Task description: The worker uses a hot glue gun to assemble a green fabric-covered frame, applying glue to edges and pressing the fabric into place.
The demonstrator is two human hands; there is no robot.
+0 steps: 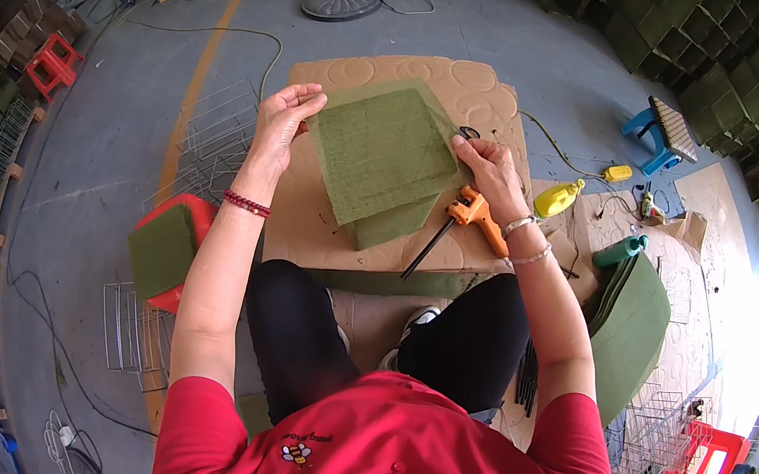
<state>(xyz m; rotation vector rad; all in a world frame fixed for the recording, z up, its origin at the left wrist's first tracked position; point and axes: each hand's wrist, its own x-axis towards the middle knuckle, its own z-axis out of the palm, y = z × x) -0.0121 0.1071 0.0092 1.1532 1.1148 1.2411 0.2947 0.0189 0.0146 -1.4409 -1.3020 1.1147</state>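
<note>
Between my two hands is a green woven fabric sheet (379, 151), held up by its left and right upper edges above a low table topped with cardboard (302, 213). My left hand (284, 119) pinches the sheet's left edge between thumb and fingers. At the right edge, my right hand (493, 171) closes on the fabric with thumb and fingertips. A second green piece (392, 226) shows under the sheet's lower edge; whether they are joined I cannot tell. An orange glue gun (473, 213) with a black stick lies on the cardboard, close below my right hand.
Right of the table are a yellow bottle (559, 198), a teal bottle (621, 250) and stacked green panels (633, 322). A red stool (186, 213) bearing green pieces and wire frames (129, 330) stand left. Cables cross the floor near a round stand base (341, 3).
</note>
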